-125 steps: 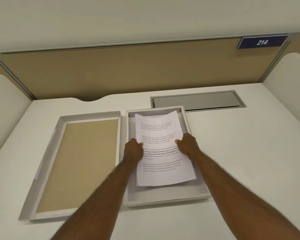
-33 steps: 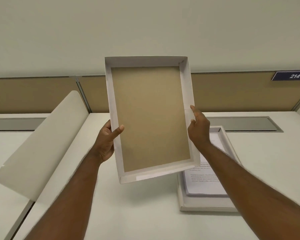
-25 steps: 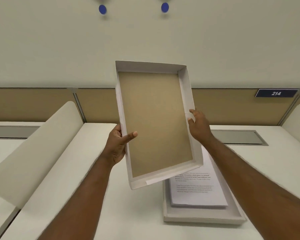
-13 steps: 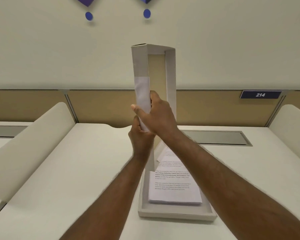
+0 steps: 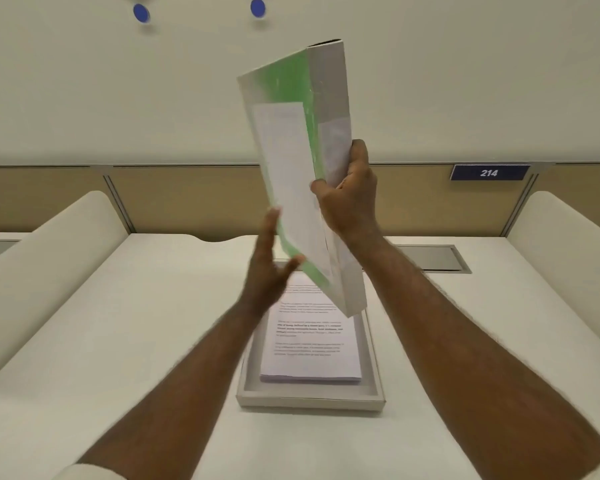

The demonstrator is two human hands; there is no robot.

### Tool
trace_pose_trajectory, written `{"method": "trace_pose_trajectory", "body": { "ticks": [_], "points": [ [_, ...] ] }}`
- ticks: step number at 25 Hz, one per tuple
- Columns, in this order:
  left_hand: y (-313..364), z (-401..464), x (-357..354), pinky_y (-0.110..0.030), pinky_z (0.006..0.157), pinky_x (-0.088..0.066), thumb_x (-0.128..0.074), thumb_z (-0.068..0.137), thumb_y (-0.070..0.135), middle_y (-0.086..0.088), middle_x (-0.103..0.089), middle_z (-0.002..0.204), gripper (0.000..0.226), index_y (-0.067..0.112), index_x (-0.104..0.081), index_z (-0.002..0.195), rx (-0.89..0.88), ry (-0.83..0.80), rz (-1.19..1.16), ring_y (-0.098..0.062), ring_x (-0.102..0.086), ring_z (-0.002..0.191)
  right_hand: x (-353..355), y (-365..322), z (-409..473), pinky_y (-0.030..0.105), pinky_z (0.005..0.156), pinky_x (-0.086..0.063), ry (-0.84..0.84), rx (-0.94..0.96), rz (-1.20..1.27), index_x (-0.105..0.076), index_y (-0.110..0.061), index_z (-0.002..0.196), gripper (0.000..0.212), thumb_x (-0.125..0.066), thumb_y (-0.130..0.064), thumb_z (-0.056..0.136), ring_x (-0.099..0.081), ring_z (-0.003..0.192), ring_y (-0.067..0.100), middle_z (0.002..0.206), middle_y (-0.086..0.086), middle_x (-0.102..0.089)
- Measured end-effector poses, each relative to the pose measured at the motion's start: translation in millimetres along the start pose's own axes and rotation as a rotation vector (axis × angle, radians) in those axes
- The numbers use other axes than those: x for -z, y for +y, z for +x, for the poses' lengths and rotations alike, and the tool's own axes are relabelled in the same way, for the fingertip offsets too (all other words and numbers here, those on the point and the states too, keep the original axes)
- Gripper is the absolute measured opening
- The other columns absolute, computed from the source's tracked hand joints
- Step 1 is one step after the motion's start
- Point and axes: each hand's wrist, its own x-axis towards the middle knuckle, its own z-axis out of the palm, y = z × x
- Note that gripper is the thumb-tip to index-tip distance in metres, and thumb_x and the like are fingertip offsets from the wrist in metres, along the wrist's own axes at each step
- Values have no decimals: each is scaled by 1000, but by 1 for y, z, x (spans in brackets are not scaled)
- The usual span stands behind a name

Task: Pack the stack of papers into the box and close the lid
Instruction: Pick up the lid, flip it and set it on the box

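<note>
The box lid (image 5: 291, 161) is held up in the air, nearly on edge, its green and white outer face turned toward me and to the left. My right hand (image 5: 347, 199) grips its right side wall. My left hand (image 5: 269, 271) is spread, its fingers and thumb touching the lid's lower left edge. Below on the desk lies the open grey box base (image 5: 309, 398). The stack of printed papers (image 5: 309, 344) lies flat inside it.
The white desk (image 5: 136, 323) has rounded side dividers at left (image 5: 49, 244) and right (image 5: 561, 244). A tan partition with a blue "214" sign (image 5: 488, 172) runs along the back. A grey cable hatch (image 5: 430, 258) is set into the desk behind the box.
The lid was lifted from the desk's left and turned over in the air; its brown inside faced me, now its green outer face shows. My left hand has loosened to a spread touch.
</note>
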Motion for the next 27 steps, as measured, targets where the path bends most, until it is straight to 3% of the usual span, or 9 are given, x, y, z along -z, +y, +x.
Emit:
{"method": "trace_pose_trajectory", "body": {
  "ticks": [3, 6, 9, 12, 14, 17, 21, 24, 27],
  "points": [
    [-34, 8, 30, -27, 119, -25, -43, 79, 77, 10, -23, 160, 98, 21, -17, 155, 188, 214, 16, -6, -25, 147, 32, 13, 6, 37, 51, -37, -144, -46, 196, -42, -16, 83, 36, -66, -1, 62, -36, 61, 22, 69, 1, -42],
    [-53, 27, 62, -46, 119, -31, -47, 82, 68, -5, -23, 162, 94, 20, -12, 155, 344, 291, 19, -21, -28, 146, 54, 25, 9, 34, 53, -39, -229, -82, 444, -46, -14, 86, 34, -60, 5, 61, -38, 65, 23, 73, 8, -42],
    [-65, 34, 83, -50, 108, -43, -39, 87, 66, -1, -55, 137, 66, 24, -45, 137, 397, 167, -71, -22, -54, 125, 64, 36, 12, 28, 54, -42, -254, -126, 595, -50, -12, 87, 33, -57, 5, 60, -42, 68, 24, 78, 11, -46],
    [-74, 28, 80, -30, 85, -58, -38, 96, 53, 12, -73, 109, 35, 35, -62, 115, 406, -3, -187, -10, -69, 100, 63, 49, 13, 29, 59, -41, -237, -205, 645, -53, -13, 86, 31, -55, 6, 61, -45, 68, 24, 78, 10, -50],
    [-78, 23, 71, -28, 79, -59, -42, 96, 49, 12, -74, 107, 32, 33, -62, 115, 407, 30, -226, -9, -71, 96, 57, 61, 12, 31, 63, -43, -213, -263, 599, -57, -9, 94, 31, -55, 3, 65, -47, 74, 27, 83, 11, -55],
    [-82, 15, 60, -48, 90, -56, -45, 95, 49, -4, -71, 114, 46, 16, -59, 122, 413, 122, -230, -24, -68, 102, 45, 82, 16, 37, 77, -50, -211, -259, 378, -55, -4, 118, 39, -58, -13, 80, -57, 88, 27, 101, 13, -62],
    [-89, 14, 51, -56, 94, -52, -48, 89, 57, -18, -66, 123, 58, 10, -56, 122, 460, 206, -278, -40, -62, 113, 31, 123, 7, 43, 114, -35, -337, -197, -85, -26, -11, 150, 59, -47, -31, 98, -44, 135, 23, 149, 9, -44],
    [-94, 18, 43, -57, 91, -52, -45, 82, 69, -18, -67, 113, 67, 9, -56, 111, 584, 249, -186, -37, -64, 101, 23, 161, -27, 41, 118, -28, -395, -284, -210, -17, -14, 153, 61, -42, -30, 100, -34, 142, 25, 157, 8, -32],
    [-112, 16, 32, -47, 79, -51, -40, 86, 68, -14, -66, 98, 65, 7, -55, 103, 670, 174, -62, -29, -59, 86, 19, 190, -57, 37, 113, -32, -359, -380, -296, -19, -13, 153, 58, -40, -26, 101, -41, 136, 30, 151, 13, -41]
  ]
}}
